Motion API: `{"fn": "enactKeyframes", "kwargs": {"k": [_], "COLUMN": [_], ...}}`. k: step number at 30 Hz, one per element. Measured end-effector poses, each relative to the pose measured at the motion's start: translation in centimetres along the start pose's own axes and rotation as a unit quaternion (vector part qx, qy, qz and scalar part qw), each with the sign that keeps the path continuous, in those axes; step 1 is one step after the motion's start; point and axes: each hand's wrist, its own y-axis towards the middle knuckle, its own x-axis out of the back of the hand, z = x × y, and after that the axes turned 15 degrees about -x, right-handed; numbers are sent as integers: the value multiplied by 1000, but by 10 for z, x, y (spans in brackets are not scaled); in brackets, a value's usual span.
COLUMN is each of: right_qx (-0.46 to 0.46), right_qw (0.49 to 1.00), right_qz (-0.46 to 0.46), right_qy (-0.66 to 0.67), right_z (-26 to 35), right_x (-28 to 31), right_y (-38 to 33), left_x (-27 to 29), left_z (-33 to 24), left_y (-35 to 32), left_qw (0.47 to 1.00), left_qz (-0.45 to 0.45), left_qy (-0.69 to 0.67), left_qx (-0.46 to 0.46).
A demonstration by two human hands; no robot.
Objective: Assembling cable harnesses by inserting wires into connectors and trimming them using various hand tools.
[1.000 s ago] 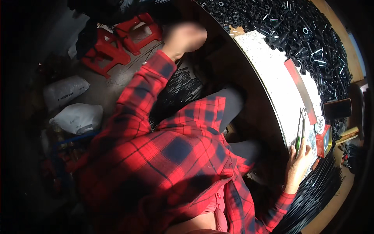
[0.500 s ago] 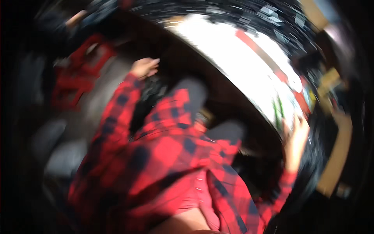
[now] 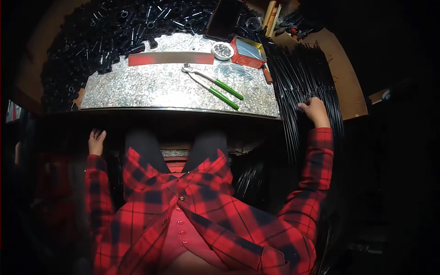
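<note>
My right hand rests over a thick bundle of thin black rods at the table's right side. Its fingers are curled closed, and what they hold, if anything, is hidden. Low at the left, in front of the table's near edge, my left hand hangs with its fingers slightly apart and nothing in them. Pliers with green handles lie on the bright speckled metal work surface, apart from both hands. Behind them lies a flat red and grey strip.
Piled black tubular parts cover the back and left. Near the back right stand a round white dish of small pieces, a red tin and a dark flat slab. Cardboard edges the rods on the right.
The view has swung round from a blurred, tilted angle to a level one facing the table. My right hand is now over the rods; earlier it was near the pliers' handles.
</note>
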Motion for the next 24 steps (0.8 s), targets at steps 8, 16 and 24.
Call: {"fn": "enactKeyframes", "kwargs": {"k": [8, 16, 24], "right_qx": [49, 6, 10], "right_qw": [990, 998, 964], "right_qz": [-99, 24, -247], "right_qy": [-85, 64, 99], "right_z": [31, 22, 16], "right_x": [-31, -29, 6], "right_y": [3, 30, 38], "left_x": [-79, -94, -90], "left_z": [-94, -144, -153], "left_y": [-22, -43, -52], "left_qw": [990, 977, 977], "left_qz": [113, 178, 179], "left_qy": [-46, -102, -101], "left_qx": [-69, -57, -62]}}
